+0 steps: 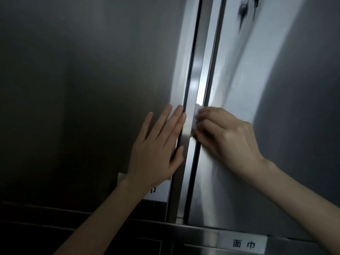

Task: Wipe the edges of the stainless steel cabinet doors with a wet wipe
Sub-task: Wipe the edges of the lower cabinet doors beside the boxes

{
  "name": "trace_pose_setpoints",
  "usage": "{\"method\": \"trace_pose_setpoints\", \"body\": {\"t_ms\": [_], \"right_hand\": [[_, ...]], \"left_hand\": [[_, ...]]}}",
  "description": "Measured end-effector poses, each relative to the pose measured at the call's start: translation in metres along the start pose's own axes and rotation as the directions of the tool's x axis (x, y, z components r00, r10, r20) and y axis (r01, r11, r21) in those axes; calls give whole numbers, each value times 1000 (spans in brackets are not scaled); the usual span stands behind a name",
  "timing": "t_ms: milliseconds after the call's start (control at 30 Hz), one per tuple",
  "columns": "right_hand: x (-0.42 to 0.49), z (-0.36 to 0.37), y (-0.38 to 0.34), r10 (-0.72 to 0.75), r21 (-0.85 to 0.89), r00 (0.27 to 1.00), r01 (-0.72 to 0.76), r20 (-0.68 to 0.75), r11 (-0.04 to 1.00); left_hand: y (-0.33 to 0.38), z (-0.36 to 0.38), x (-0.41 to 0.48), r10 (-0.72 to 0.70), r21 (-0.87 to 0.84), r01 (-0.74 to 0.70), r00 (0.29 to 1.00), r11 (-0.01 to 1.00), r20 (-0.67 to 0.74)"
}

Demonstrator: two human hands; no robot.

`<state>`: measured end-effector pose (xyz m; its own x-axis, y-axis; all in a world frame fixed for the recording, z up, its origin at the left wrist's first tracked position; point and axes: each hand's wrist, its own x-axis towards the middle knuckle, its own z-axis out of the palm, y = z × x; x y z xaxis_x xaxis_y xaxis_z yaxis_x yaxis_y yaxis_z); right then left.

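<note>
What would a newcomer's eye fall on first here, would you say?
First the two hands mid-frame: the right hand holds a white wet wipe against the bright steel strip between the doors, while the left hand lies flat on the left door. Then the white label at bottom right.

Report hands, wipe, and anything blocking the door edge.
Left hand flat on left door. Right hand grips wipe, pressed to centre strip beside right door. Nothing blocks the strip.

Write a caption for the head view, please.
The right hand grips a wet wipe at the edge of the right cabinet door; left hand lies flat on the left door.
</note>
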<state>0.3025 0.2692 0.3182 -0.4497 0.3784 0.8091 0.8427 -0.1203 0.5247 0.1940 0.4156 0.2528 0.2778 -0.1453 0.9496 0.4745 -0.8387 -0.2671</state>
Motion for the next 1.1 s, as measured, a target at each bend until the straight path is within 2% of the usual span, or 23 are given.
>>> {"method": "trace_pose_setpoints", "body": {"t_ms": [233, 433, 533, 667, 767, 867, 933, 1100], "right_hand": [[-82, 23, -42, -124, 130, 981, 105, 149, 986], [-104, 28, -46, -120, 288, 993, 108, 22, 952], [-114, 27, -49, -81, 362, 996, 91, -44, 928], [-137, 25, -59, -19, 486, 992, 78, -125, 870], [-156, 22, -69, -14, 556, 986, 106, -168, 824], [-180, 16, -80, -18, 608, 990, 102, -142, 787], [-198, 12, -88, -30, 619, 993, 95, -114, 779], [-227, 6, -100, -24, 625, 1000, 24, -9, 780]], "left_hand": [[6, -6, -31, -78, 7, 78, 995, 997, 64], [26, -27, -73, -187, 59, 179, 960, 982, 207], [47, -42, -97, -307, 89, 294, 911, 952, 277], [84, -64, -138, -511, 201, 470, 783, 859, 353], [113, -81, -166, -582, 276, 512, 714, 814, 390], [137, -97, -189, -581, 304, 495, 677, 814, 452], [148, -103, -197, -549, 275, 478, 677, 834, 490], [145, -95, -183, -429, 188, 389, 754, 902, 498]]}}
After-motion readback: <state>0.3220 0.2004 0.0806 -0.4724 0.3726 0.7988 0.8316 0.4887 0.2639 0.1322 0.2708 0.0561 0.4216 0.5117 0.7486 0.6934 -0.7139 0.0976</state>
